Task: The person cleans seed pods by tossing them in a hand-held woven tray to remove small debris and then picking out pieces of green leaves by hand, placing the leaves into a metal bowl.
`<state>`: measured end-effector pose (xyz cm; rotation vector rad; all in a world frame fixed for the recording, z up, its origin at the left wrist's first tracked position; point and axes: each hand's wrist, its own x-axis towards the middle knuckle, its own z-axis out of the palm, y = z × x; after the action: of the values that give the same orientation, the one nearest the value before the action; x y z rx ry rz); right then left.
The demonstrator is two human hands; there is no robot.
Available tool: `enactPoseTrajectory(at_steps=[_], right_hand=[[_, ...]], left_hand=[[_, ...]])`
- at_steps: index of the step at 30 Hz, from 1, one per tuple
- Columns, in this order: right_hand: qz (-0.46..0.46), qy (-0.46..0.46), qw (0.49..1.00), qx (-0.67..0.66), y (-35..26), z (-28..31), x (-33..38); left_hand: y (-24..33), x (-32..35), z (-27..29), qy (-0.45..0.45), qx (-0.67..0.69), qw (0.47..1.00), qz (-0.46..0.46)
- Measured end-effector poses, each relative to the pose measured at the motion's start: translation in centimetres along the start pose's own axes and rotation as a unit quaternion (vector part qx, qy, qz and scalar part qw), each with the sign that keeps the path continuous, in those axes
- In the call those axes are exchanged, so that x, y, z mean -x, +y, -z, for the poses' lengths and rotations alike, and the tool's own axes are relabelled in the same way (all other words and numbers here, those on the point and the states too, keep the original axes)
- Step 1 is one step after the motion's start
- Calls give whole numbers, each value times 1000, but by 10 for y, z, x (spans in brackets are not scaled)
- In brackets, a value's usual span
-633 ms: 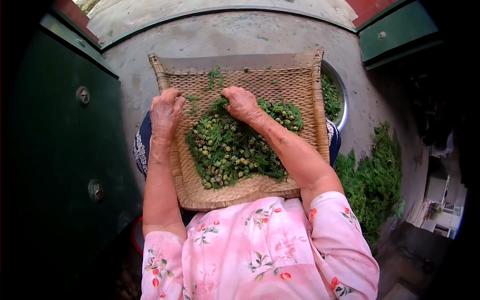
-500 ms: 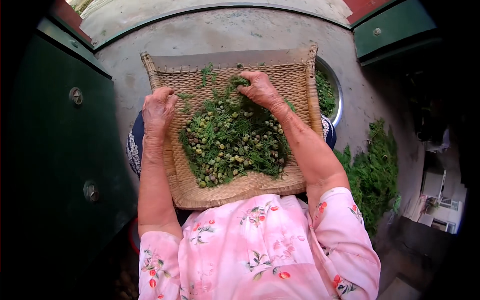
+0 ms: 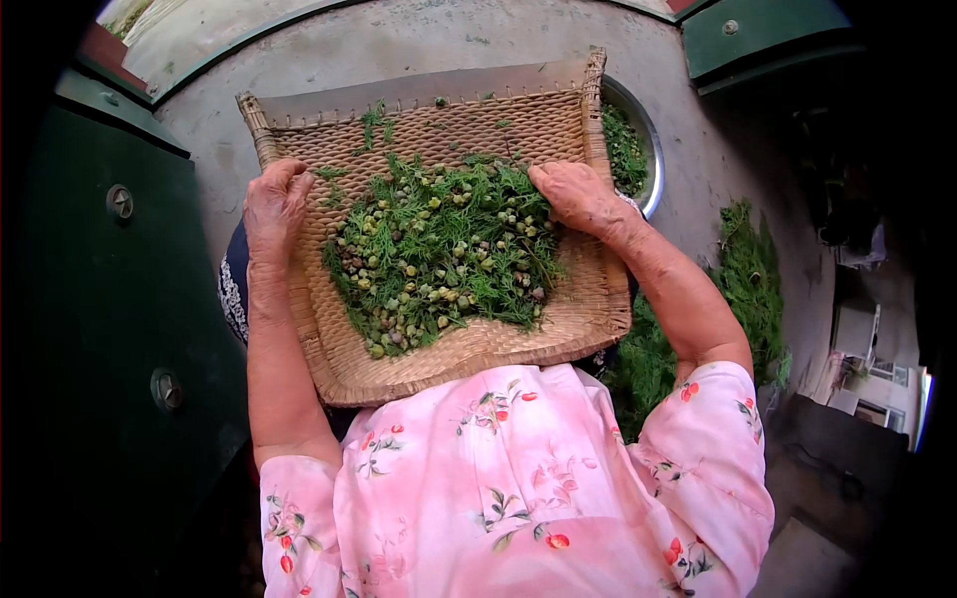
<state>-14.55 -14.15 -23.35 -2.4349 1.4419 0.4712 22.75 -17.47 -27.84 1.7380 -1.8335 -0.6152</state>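
A woven winnowing basket [image 3: 449, 125] lies tilted across my lap, its far edge a flat grey strip. In it is a heap of green conifer sprigs [image 3: 469, 194] mixed with small pale green and brownish cones [image 3: 439, 294]. My left hand [image 3: 274, 209] is closed over the basket's left rim, next to a loose sprig. At the right of the heap, my right hand [image 3: 578, 199] has its fingers curled, the fingertips touching the sprigs. Whatever those fingers hold is hidden.
Beyond the right rim stands a metal basin [image 3: 655, 164] with green clippings inside. A pile of green branches [image 3: 748, 289] lies on the floor at the right. Dark green panels with metal knobs [image 3: 120, 299] stand close on the left; another [image 3: 768, 40] is at the far right.
My right hand has moved from the far part of the heap, where it held sprigs, to its right side. In the picture the basket has shifted left and slightly up, with my left hand still at its rim.
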Motion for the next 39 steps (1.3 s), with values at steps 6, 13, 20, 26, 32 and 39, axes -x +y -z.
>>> enactPoseTrajectory(at_steps=[6,13,20,26,32,39], right_hand=[[-53,47,995,-74,1,-10,10],[63,46,978,-191,-43,-9,17],[136,29,988,-67,-70,-20,-15],[46,80,983,-156,-51,-24,-22],[84,131,973,-172,-54,-17,-23],[80,25,993,-84,-87,-19,-44]], left_hand=[[3,0,0,4,42,999,8],[-1,1,-2,7,29,1000,-2],[-3,1,-2,13,38,999,-18],[-2,0,-2,27,18,999,-18],[-1,1,-1,26,6,999,-17],[2,0,-2,23,3,1000,-9]])
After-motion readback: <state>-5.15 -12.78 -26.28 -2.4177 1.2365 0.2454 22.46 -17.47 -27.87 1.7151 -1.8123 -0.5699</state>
